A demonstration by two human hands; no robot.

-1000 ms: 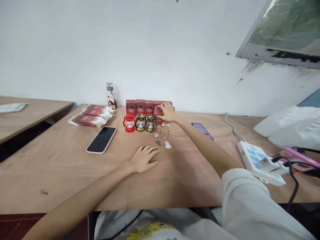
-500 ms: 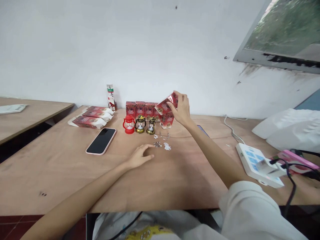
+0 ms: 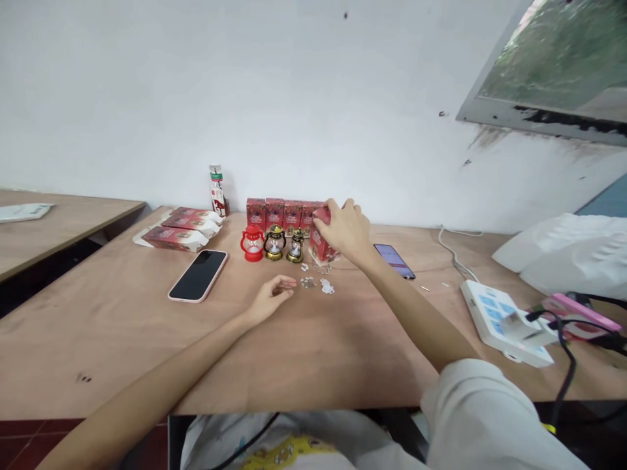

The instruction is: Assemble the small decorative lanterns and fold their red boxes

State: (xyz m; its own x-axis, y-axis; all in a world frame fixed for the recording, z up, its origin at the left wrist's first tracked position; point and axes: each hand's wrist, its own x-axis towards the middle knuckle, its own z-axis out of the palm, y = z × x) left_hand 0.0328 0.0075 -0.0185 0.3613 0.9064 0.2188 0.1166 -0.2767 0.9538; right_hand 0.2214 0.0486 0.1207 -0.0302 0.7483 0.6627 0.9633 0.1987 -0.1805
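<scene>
While a box [image 3: 322, 248] stood tilted beside the lanterns [image 3: 275, 246], the right hand [image 3: 347, 230] had it clamped between thumb and fingers; contact with the table [image 3: 313, 352] could not be determined. The left hand [image 3: 271, 297], thumb and fingertips slightly apart, was near the metal bits [image 3: 307, 282].

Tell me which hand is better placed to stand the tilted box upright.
Probably the right hand: its fingers hold the red box near the row of boxes. The left hand looks empty and farther away.
</scene>
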